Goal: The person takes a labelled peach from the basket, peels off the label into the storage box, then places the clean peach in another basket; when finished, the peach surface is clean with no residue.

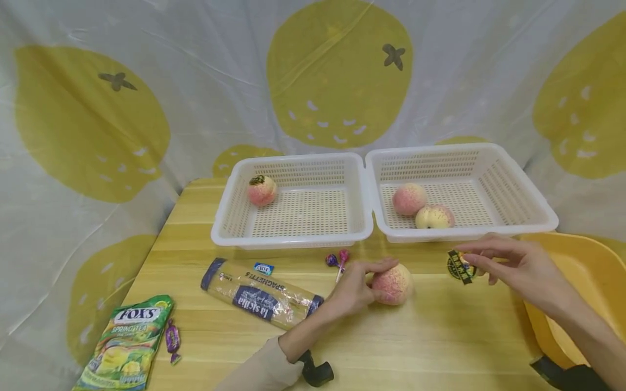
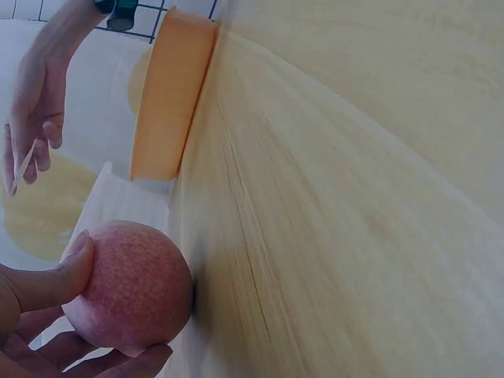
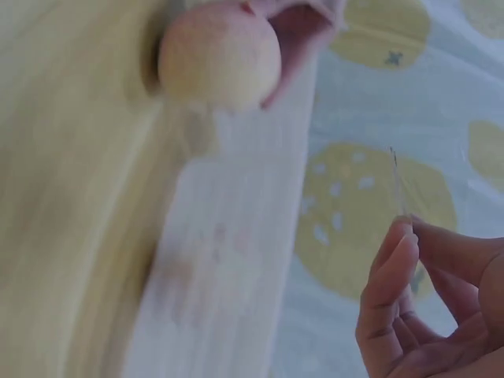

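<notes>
Wooden table [image 1: 440, 336]: left basket [image 1: 293, 228] one peach, right basket [image 1: 489, 222] two; hands grip peach [image 1: 393, 283], sticker [image 1: 460, 266].

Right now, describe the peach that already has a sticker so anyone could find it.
Start at the two white baskets at the table's far edge and take the left basket. The stickered peach sits alone in its back left corner. Unlike the other peaches, it carries a dark round sticker on top.

Your left hand [image 1: 353, 290] rests low with its fingers and thumb curled in a grip, the sleeved forearm angled in from below. Your right hand [image 1: 508, 263] hovers higher, thumb and fingertips [image 3: 400, 236] pinched together, bare forearm reaching in from the right.
</notes>
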The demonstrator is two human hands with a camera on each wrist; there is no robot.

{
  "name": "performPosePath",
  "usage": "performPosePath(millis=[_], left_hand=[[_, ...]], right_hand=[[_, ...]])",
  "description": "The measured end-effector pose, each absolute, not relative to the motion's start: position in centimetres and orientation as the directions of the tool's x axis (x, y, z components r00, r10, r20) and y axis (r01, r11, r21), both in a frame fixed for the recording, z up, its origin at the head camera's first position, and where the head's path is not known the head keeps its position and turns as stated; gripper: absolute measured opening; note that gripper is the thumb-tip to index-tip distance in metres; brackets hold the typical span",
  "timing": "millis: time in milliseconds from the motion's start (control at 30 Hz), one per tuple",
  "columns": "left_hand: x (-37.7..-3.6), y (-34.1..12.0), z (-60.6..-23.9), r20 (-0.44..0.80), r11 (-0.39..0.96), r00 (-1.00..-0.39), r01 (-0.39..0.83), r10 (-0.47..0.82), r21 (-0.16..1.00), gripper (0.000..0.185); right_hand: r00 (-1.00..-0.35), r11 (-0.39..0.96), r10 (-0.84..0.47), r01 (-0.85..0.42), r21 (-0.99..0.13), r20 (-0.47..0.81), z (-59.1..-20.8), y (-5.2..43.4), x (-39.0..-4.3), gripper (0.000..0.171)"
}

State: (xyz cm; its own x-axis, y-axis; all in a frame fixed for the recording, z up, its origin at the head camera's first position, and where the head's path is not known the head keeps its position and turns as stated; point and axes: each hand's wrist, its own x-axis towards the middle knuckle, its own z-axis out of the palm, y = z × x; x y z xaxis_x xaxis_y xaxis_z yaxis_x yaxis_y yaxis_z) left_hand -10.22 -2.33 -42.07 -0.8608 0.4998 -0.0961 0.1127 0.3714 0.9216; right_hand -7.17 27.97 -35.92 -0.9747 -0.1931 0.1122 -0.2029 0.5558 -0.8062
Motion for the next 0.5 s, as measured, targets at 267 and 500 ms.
performPosePath(millis=[267, 500], left_hand=[[-10.2, -2.4, -41.8, -0.102, 0.400, -0.855, 0.129, 0.508, 0.908, 0.069], [-10.2, -2.6, -41.9, -0.094, 0.403, -0.852, 0.143, 0.515, 0.904, 0.069]], right_hand=[[-0.990, 0.574, -0.092, -0.140, -0.807, 0.107, -36.0, 37.7, -8.7, 0.029], [-1.000, 0.604, 0.011, 0.003, -0.797, 0.005, -38.8, 44.9, -10.7, 0.032]])
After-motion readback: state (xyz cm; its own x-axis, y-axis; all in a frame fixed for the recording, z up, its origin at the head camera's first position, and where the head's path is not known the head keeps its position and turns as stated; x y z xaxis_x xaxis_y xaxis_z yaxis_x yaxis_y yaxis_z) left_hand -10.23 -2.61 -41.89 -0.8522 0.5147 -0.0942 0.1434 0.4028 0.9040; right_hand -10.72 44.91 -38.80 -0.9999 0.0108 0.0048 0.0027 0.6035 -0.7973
